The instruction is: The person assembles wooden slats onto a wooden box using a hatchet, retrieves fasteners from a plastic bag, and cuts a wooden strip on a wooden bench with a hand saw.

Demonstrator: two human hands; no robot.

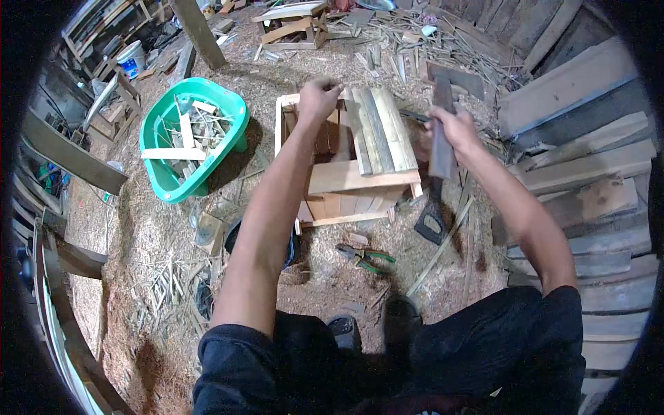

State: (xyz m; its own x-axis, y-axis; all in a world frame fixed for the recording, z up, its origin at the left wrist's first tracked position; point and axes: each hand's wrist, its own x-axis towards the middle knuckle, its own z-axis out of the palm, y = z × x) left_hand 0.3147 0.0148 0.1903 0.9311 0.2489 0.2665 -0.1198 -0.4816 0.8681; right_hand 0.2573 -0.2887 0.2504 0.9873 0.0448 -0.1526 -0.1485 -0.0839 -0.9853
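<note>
A small wooden box point(363, 178) stands on the floor before me. Slats point(380, 131) cover the right part of its top, and the left part is open to the inside. My left hand point(320, 100) is over the far edge of that opening, fingers curled together; anything in them is too small to make out. To the right of the box, my right hand point(453, 129) grips a long, dark, bar-shaped tool point(443, 149) of unclear kind. Below it is a black saw handle point(430, 225). Pliers point(365, 258) with green-and-black grips lie on the ground near my feet.
A green tub point(158, 181) of wood offcuts stands at the left. Planks point(588, 166) line the right side. A small wooden stool-like frame point(290, 28) and heaps of scrap sticks point(443, 45) lie at the back. A post point(197, 34) rises at back left. Wood shavings cover the floor.
</note>
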